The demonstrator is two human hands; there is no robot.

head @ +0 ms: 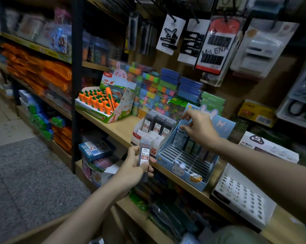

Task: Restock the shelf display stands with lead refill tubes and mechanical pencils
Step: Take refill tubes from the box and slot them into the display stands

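Head view, left to right: the left hand (133, 166) grips a lead refill tube (144, 156) upright, just in front of the white stand (149, 138) on the shelf (117, 127), whose back row holds three tubes. The right hand (199, 129), fingers curled, reaches into the blue pencil stand (184, 164); whether it pinches anything cannot be told. Advisably, lower the tube vertically into a vacant front slot, label outward.
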